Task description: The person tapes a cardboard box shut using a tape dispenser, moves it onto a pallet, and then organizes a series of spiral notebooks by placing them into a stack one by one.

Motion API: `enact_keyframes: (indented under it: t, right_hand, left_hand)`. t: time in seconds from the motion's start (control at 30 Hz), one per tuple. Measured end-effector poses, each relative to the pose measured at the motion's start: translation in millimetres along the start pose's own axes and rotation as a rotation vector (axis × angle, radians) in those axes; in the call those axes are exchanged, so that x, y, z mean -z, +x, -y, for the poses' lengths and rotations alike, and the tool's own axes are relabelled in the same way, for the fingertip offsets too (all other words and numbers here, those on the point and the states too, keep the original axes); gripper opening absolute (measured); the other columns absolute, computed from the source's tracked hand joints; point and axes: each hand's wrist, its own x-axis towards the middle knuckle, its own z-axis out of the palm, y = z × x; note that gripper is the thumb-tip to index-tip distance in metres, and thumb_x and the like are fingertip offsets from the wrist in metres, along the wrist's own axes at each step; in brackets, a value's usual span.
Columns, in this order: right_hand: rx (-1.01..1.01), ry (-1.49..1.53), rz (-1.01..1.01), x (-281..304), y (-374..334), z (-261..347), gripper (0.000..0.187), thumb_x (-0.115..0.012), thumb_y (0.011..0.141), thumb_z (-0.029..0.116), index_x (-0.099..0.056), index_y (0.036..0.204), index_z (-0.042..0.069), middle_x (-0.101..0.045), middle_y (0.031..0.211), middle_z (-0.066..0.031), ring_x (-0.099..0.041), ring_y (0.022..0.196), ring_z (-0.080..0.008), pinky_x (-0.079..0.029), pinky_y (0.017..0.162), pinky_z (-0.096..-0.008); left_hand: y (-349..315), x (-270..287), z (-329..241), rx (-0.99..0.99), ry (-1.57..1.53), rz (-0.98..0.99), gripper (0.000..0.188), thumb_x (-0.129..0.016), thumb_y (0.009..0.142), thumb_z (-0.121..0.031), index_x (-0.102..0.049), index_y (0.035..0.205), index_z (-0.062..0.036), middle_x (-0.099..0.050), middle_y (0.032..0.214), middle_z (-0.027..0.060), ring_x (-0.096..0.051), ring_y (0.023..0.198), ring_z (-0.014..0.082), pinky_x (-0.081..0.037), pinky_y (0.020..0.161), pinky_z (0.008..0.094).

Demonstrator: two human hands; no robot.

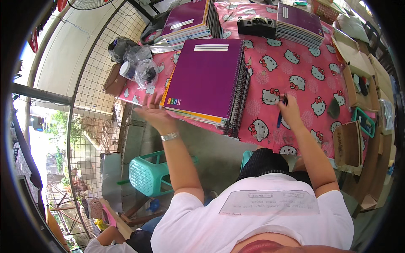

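Gripping slim blue pen point(279, 120): right hand point(290, 111); left hand point(155, 114), fingers spread, near wire-bound, purple-covered notebook stack point(206, 80).

Smooth notebook cover point(202, 80), plastic stool point(143, 173)

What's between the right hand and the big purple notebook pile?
In the head view, only pink tablecloth with a printed cat face lies between the slim blue pen-like thing in the right hand and the notebook pile.

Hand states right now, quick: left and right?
Left hand: open, holding nothing, at the near-left corner of the nearest notebook stack; contact unclear.
Right hand: closed, holding a blue pen.
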Motion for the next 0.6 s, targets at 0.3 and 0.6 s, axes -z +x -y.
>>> enact_keyframes:
  t: [0.3, 0.6]
  right_hand:
    - [0.347, -0.541, 0.016, -56.4, -58.6, -14.2, 0.077, -0.062, 0.082, 0.036, -0.034, 0.144, 0.001, -0.034, 0.150, -0.0159, -0.026, 0.141, -0.0318, -0.014, 0.116, -0.0487]
    - [0.332, -0.626, 0.040, -49.6, -56.1, -18.0, 0.077, -0.062, 0.081, 0.037, -0.035, 0.143, 0.000, -0.036, 0.147, -0.0163, -0.028, 0.140, -0.0319, -0.014, 0.116, -0.0489]
  left_hand:
    - [208.0, 94.0, 108.7, 0.548, 0.073, -0.102, 0.062, -0.064, 0.086, -0.043, -0.042, 0.135, -0.0117, -0.039, 0.127, 0.0157, -0.045, 0.113, 0.0307, -0.038, 0.103, 0.0484]
    - [284.9, 81.6, 125.2, 0.343, -0.322, -0.085, 0.032, -0.046, 0.094, -0.020, -0.051, 0.119, -0.0005, -0.053, 0.122, 0.0137, -0.047, 0.118, 0.0285, -0.039, 0.107, 0.0465]
